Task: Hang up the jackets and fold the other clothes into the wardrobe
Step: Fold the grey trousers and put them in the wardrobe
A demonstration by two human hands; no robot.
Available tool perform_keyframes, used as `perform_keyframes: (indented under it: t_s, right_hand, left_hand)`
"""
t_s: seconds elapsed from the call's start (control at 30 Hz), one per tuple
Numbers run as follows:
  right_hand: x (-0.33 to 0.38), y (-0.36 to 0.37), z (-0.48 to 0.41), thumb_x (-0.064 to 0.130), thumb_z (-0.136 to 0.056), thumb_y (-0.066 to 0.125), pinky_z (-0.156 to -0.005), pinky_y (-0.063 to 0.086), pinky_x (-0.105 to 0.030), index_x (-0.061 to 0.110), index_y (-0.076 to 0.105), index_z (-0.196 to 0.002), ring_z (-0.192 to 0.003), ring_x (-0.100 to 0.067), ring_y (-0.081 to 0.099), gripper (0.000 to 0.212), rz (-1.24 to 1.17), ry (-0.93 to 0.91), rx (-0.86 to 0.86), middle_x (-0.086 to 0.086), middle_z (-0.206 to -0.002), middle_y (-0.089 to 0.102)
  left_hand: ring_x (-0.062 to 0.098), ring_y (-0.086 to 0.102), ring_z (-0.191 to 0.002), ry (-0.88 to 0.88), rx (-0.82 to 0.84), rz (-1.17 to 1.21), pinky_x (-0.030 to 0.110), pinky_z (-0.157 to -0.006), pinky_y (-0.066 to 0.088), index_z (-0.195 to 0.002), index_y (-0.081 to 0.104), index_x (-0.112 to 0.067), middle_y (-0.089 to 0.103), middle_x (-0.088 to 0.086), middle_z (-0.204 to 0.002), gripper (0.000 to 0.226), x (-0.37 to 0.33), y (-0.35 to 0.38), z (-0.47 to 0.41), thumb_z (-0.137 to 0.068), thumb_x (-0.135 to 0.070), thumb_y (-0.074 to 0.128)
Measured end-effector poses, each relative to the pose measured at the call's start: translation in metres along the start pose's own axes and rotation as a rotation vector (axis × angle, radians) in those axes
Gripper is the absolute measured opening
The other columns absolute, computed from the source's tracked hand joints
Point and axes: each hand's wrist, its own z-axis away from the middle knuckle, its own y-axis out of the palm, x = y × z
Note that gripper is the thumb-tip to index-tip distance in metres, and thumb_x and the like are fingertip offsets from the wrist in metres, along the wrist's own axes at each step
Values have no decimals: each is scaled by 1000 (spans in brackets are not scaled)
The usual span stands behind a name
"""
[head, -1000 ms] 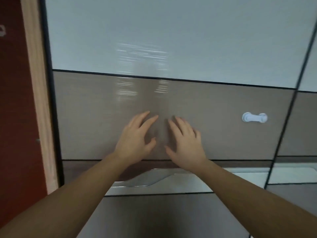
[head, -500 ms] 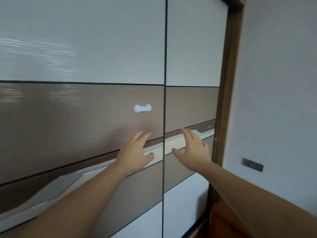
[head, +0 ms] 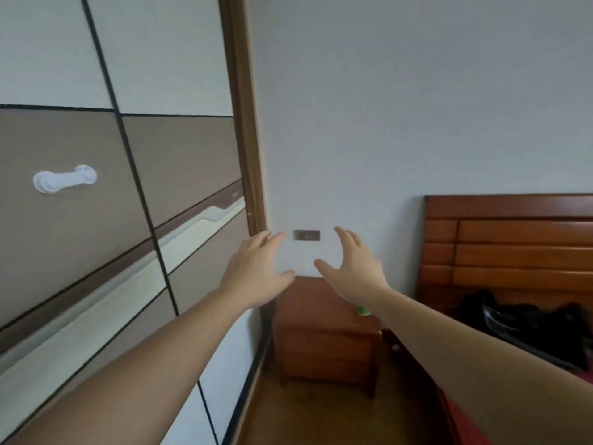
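at six o'clock and nearest, the left hand (head: 256, 271) and the right hand (head: 353, 268) are held out side by side on bare arms, apart from each other. both have their fingers spread and loosely straight with thumbs turned inward, and both hold nothing. at nine o'clock stands the tall wardrobe with glossy brown and white sliding panels (head: 179, 162), its doors closed. a white plastic latch (head: 64, 178) sits on the brown band of the nearer door, and a brown wooden frame (head: 244, 123) runs up its far edge. just under the hands, a small reddish wooden bedside cabinet (head: 321, 342) stands against the wall beside that frame. a small green item (head: 362, 311) on its top is mostly hidden by the right wrist. at four o'clock a heap of black clothing (head: 529, 322) lies low in front of the slatted reddish wooden headboard (head: 513, 245) at three o'clock. farthest, seen between the two hands, a small grey wall plate (head: 306, 235) is set in the pale wall (head: 385, 107).
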Motion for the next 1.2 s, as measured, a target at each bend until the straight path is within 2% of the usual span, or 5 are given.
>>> perform_keyframes:
  t_s: [0.3,0.53,0.73,0.9,1.2]
  right_hand:
    - [-113,-83,144,52,-91,54,-110,35,-51,24,23,-152,-140,-21,34,74,143,410,-183,4,-156,30]
    - [-171,-123,322,53,-91,53,-109,36,-48,25,28,-150,-137,-20,38,70,220,743,-257,4,-153,34]
    - [-173,-142,486,52,-89,54,-101,41,-40,27,35,-145,-130,-20,44,64,228,966,-320,6,-147,41]
    - [-158,-144,602,52,-90,54,-106,38,-44,23,34,-147,-132,-21,43,67,219,1113,-353,1,-148,41]
    - [-168,-128,706,50,-87,58,-105,41,-46,23,34,-148,-132,-17,45,71,168,1319,-365,4,-150,39]
  left_hand:
    - [23,27,-143,355,232,174,41,-115,28,-150,33,-26,31,0,-156,72,-129,96,18,-87,-44,63]
    - [21,28,-142,603,459,267,44,-114,30,-149,34,-29,31,-2,-156,73,-246,161,106,-84,-45,63]
    - [21,25,-143,774,620,315,47,-114,30,-149,33,-30,29,-3,-156,73,-328,183,229,-85,-44,63]
    - [21,27,-142,905,725,342,44,-113,32,-148,34,-30,32,-4,-154,70,-370,188,333,-85,-42,63]
    - [21,30,-140,1027,852,275,45,-113,32,-148,34,-30,33,-4,-154,71,-411,225,421,-84,-43,63]
